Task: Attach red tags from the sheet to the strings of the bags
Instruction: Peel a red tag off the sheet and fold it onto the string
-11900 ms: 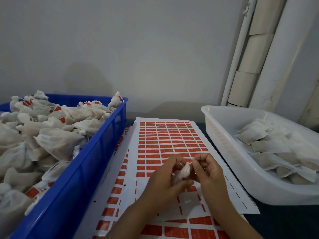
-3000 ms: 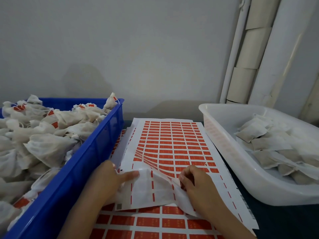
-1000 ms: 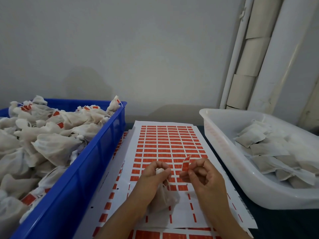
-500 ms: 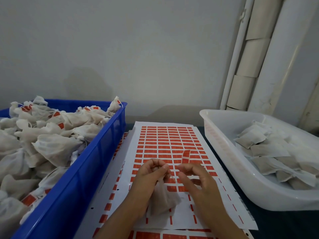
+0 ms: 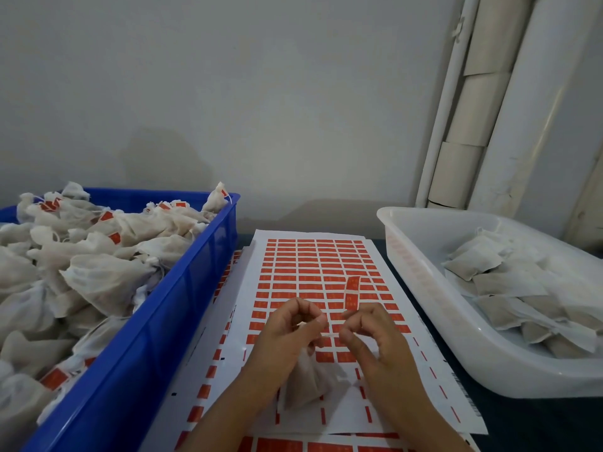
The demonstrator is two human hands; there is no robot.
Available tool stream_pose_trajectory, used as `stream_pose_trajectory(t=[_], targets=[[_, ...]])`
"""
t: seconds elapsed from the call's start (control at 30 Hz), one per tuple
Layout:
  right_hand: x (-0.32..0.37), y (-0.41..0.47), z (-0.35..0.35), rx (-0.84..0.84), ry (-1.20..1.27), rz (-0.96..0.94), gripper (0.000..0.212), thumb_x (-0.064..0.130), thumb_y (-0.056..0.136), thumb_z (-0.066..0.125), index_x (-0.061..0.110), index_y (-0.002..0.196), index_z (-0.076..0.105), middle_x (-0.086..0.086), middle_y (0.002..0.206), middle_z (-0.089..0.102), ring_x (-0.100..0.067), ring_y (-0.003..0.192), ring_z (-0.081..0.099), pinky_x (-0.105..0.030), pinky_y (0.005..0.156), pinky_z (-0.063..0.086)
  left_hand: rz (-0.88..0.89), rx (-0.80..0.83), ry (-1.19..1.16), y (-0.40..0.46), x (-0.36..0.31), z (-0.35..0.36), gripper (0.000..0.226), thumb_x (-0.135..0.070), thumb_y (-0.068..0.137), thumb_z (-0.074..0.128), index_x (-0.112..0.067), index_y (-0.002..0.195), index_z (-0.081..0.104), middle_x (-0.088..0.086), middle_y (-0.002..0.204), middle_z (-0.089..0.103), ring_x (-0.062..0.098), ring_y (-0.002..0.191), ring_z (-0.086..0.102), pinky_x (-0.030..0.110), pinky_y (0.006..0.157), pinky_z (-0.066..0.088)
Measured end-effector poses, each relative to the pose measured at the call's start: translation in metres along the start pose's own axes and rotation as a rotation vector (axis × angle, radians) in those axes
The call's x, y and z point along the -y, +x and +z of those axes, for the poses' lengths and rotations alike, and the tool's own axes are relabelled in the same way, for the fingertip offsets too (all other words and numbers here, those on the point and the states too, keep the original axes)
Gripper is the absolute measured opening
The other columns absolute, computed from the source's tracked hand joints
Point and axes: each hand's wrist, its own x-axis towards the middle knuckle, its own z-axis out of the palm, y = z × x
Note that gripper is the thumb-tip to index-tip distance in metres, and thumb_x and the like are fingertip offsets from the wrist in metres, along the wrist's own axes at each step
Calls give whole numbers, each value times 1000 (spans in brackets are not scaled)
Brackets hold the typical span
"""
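red tag (image 5: 351,293) stands above right hand (image 5: 378,340), beside left hand (image 5: 287,334).

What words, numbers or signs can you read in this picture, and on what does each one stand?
None can be read.
Peeled red tag at the right hand: pale marks, too blurred.
Tags on the sheet: pale print, too small.
Sheet's right edge: dark barcode-like marks, unreadable.
White tub: faint reddish print, unreadable.

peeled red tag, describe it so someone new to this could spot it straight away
Find the white sheet of red tags between the blue bin and white tub. Above it the right hand pinches one peeled red tag: it alone stands upright off the sheet.
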Motion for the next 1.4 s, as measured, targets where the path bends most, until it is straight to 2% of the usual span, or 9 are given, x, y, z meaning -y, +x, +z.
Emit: stream_pose_trajectory(t=[0.13, 0.3, 0.37, 0.43, 0.53, 0.67, 0.8, 1.03, 1.4], targets=[[-1, 0, -3, -57, -114, -56, 3, 46, 90, 39, 44, 89, 42, 35, 105, 36, 11, 103, 40, 2, 93, 19, 71, 95, 198, -2, 2, 3, 5, -16, 87, 61, -19, 83, 62, -12, 73, 65, 3, 67, 61, 11, 61, 46], [2, -1, -6, -91, -133, -10, 70, 94, 52, -5, 49, 89, 34, 40, 108, 19, 18, 103, 29, 3, 95, 5, 35, 83, 240, -3, 4, 2, 11, -16, 85, 64, -23, 77, 64, -17, 67, 66, 1, 69, 65, 8, 58, 47], [2, -1, -7, -71, -166, -7, 57, 87, 65, 7, 46, 92, 36, 38, 114, 23, 12, 111, 33, -4, 100, 8, 18, 81, 236, -2, 3, 2, 13, -14, 86, 62, -21, 75, 64, -15, 62, 65, 1, 60, 63, 8, 55, 45], [2, 0, -7, -66, -161, -30, 30, 66, 84, 31, 40, 96, 41, 24, 120, 43, -2, 117, 43, -17, 109, 21, 5, 77, 197, -2, 2, 2, 13, -11, 86, 62, -17, 75, 64, -12, 59, 66, 1, 54, 61, 9, 53, 46], [6, -2, -12, -207, 31, 15, 29, 55, 88, 40, 28, 93, 50, 10, 106, 60, -8, 98, 58, -37, 96, 47, -23, 23, 114, -2, 3, 1, 12, -10, 86, 62, -14, 75, 64, -6, 65, 68, 4, 57, 63, 11, 55, 47], [14, -2, -20, -393, 236, 59, 25, 48, 78, 45, 26, 89, 49, 11, 91, 65, -13, 82, 66, -35, 78, 56, -33, -42, 91, -2, 7, 3, 13, -14, 86, 63, -16, 73, 64, -7, 65, 68, 5, 62, 64, 10, 58, 48], [19, -5, -15, -350, 424, 74, 21, 38, 76, 55, 23, 90, 51, 8, 85, 68, -7, 78, 67, -17, 62, 54, -25, -59, 72, -2, 9, 7, 12, -15, 86, 63, -16, 73, 63, -9, 64, 68, 4, 64, 64, 9, 57, 48], [19, -9, 1, -196, 381, 115, 12, 21, 83, 62, 22, 88, 50, 11, 75, 65, -11, 68, 62, -14, 62, 52, 39, -38, 105, -1, 11, 8, 12, -13, 87, 61, -14, 75, 62, -13, 61, 65, 1, 61, 62, 8, 57, 47], [18, -9, 0, -195, 423, 164, 10, 15, 84, 62, 18, 88, 54, 2, 62, 69, -11, 56, 65, -12, 52, 49, 64, -41, 114, -1, 12, 8, 14, -14, 87, 61, -17, 73, 63, -12, 62, 65, 1, 62, 62, 7, 56, 47]])
